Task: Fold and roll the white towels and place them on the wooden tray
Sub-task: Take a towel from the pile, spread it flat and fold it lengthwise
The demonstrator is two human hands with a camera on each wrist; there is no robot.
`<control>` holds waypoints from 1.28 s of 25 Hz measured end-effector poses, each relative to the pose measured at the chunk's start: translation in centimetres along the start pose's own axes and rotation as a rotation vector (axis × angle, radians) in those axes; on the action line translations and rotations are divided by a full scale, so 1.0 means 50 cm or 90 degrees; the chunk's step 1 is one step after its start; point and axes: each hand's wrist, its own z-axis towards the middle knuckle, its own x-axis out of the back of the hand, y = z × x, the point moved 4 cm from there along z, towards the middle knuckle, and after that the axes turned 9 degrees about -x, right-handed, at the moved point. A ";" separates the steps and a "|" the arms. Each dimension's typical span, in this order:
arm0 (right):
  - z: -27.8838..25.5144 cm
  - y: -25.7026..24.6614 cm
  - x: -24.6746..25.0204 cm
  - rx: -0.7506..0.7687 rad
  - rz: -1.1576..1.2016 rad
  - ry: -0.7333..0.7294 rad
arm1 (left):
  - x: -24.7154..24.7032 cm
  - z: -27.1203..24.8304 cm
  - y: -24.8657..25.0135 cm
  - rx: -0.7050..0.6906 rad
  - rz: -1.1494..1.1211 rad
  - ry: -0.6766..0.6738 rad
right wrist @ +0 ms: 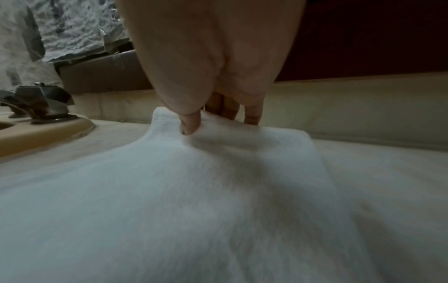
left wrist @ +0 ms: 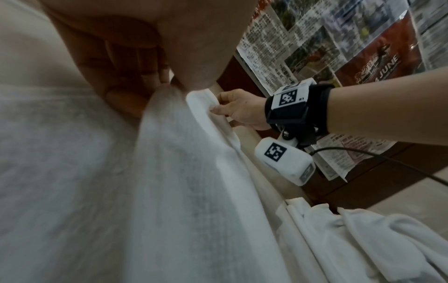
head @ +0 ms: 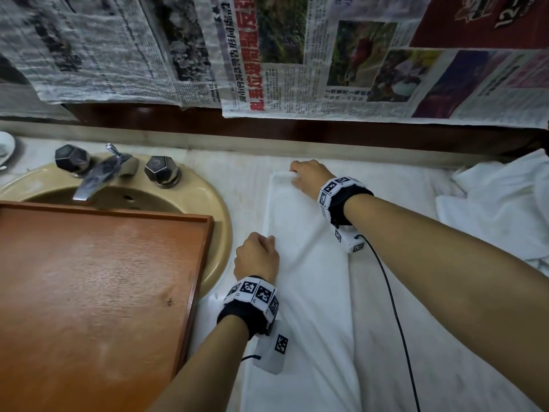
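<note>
The light is dim and soft, with no hard shadows. In the head view the sheets of printed newspaper [head: 326, 63] on the wall bow near the edges from the wide lens, yet their print stays fairly sharp. Both wrist views are dark and grainy: the white terry towel [right wrist: 194, 210] smears into blur up close, and the left hand [left wrist: 135, 63] fills its frame, shaded and unfocused.

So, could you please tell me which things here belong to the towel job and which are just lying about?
For the job:
- white towel, pinched by both hands: left, right
- towel pile
- wooden tray

Lying about:
- sink
- faucet
- newspapers
</note>
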 end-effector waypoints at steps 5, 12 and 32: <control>0.009 -0.007 0.005 0.012 -0.032 0.023 | 0.000 0.001 -0.002 -0.009 -0.011 0.017; 0.002 -0.021 0.008 -0.006 -0.085 0.031 | -0.005 0.015 -0.005 0.006 0.015 -0.006; -0.234 0.112 -0.047 0.104 -0.154 -0.103 | -0.002 0.052 -0.009 0.036 0.060 -0.036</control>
